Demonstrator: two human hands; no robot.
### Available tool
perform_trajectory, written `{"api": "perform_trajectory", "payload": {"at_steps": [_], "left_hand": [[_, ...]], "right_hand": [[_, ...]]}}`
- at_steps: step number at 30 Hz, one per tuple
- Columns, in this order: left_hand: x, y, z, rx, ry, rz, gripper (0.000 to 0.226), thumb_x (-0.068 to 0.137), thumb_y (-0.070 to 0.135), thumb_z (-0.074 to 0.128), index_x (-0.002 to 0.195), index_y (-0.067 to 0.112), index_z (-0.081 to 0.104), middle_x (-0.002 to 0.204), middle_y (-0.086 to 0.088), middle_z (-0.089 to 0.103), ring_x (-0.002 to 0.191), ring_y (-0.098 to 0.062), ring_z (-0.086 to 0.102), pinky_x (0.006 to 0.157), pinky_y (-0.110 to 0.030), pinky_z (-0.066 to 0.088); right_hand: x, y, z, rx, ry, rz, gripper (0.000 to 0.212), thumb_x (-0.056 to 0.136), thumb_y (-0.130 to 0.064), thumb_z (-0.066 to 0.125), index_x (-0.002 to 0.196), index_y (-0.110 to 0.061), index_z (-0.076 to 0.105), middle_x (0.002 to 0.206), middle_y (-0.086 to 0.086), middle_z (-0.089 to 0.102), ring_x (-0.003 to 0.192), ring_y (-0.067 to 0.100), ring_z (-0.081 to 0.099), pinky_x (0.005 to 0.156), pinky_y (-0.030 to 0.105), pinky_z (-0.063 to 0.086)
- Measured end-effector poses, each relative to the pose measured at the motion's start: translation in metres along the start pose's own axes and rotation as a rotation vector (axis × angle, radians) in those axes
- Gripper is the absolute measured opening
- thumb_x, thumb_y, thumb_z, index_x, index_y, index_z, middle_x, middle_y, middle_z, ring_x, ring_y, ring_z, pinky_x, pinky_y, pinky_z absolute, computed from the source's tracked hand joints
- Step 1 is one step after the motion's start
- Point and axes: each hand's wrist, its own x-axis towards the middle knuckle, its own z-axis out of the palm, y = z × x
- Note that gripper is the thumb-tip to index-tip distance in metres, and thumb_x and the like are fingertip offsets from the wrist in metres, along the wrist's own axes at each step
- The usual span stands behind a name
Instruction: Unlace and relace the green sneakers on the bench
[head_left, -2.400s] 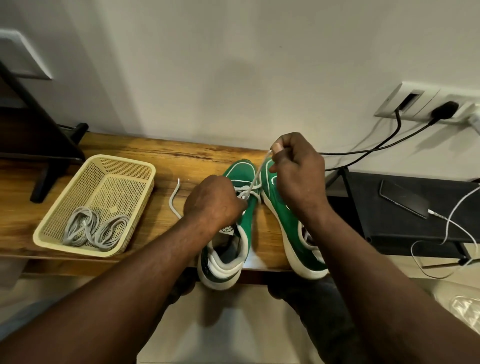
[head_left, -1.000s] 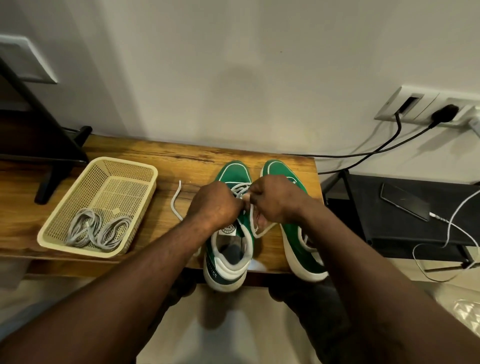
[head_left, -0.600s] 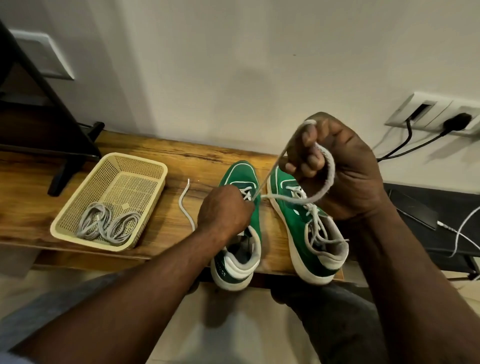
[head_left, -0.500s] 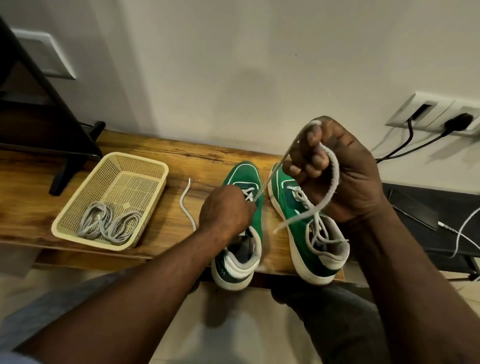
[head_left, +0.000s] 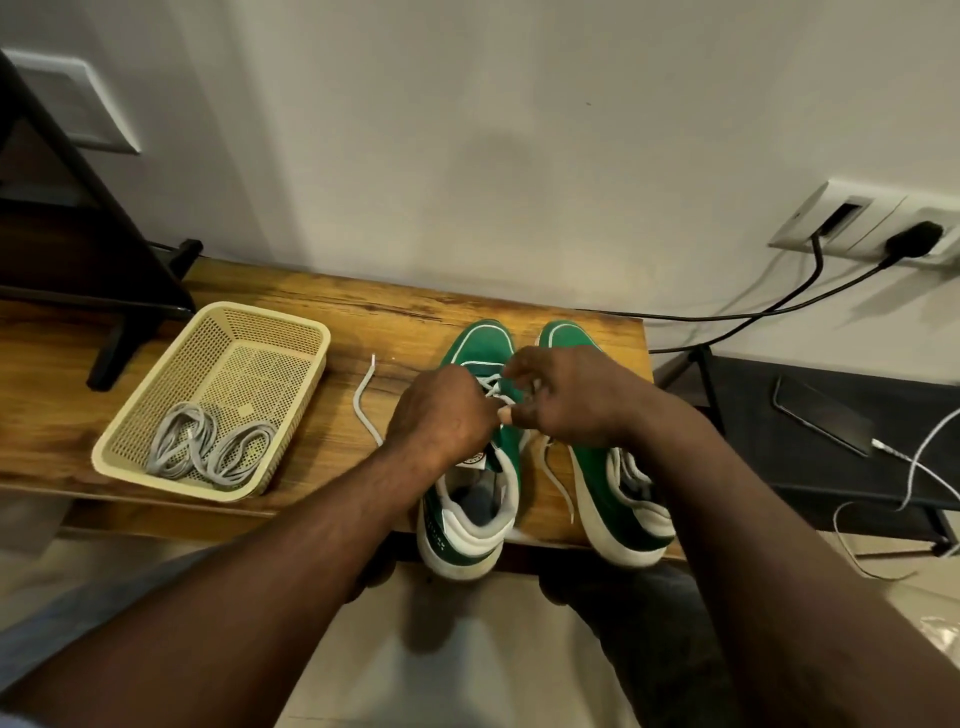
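Sneaker lace (head_left: 492, 385), left hand (head_left: 441, 410), right hand (head_left: 566, 402) pinching

Pinching the white lace (head_left: 496, 387) with left hand (head_left: 441, 410) and right hand (head_left: 566, 400), thumbs nearly touching, over the left green sneaker (head_left: 467, 525). Just beside it on the wooden bench (head_left: 363, 322), the right green sneaker (head_left: 592, 478). Further left, in a cream mesh basket (head_left: 171, 480), coiled grey laces (head_left: 208, 447).

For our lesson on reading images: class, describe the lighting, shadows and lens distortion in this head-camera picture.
Head view: soft even light, no glare; a faint broad shadow falls on the pale wall above the green sneakers; black cables cast thin shadows; the wide lens skews the wooden bench and tilts the white wall socket.
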Motion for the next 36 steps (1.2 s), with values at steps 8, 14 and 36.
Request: {"api": "perform_trajectory", "payload": {"at_steps": [8,14,36], "left_hand": [[0.005,-0.002,-0.009,-0.103,-0.077,-0.009,0.03,0.092,0.032,0.073,0.066,0.016,0.072,0.066,-0.002,0.069,0.062,-0.02,0.063,0.055,-0.03,0.04],[0.006,-0.003,-0.012,-0.097,-0.059,-0.018,0.03,0.092,0.029,0.07,0.065,0.015,0.068,0.064,-0.003,0.065,0.059,-0.02,0.06,0.054,-0.029,0.037],[0.015,-0.033,-0.06,-0.194,-0.383,-0.059,0.013,0.097,0.005,0.063,0.108,0.012,0.064,0.085,-0.009,0.072,0.069,-0.018,0.064,0.064,-0.031,0.046]], "right_hand": [[0.011,0.011,0.015,0.371,0.016,0.055,0.016,0.1,-0.013,0.066,0.112,-0.023,0.068,0.09,-0.004,0.079,0.076,0.0,0.068,0.074,0.028,0.048],[0.013,0.005,0.016,0.544,0.012,-0.012,0.021,0.099,0.003,0.056,0.107,-0.015,0.062,0.084,0.007,0.078,0.069,0.009,0.068,0.063,0.024,0.049],[-0.014,-0.017,-0.016,0.956,0.216,-0.173,0.011,0.105,-0.012,0.059,0.11,-0.004,0.064,0.091,0.013,0.077,0.066,0.021,0.064,0.06,0.033,0.048]]}}
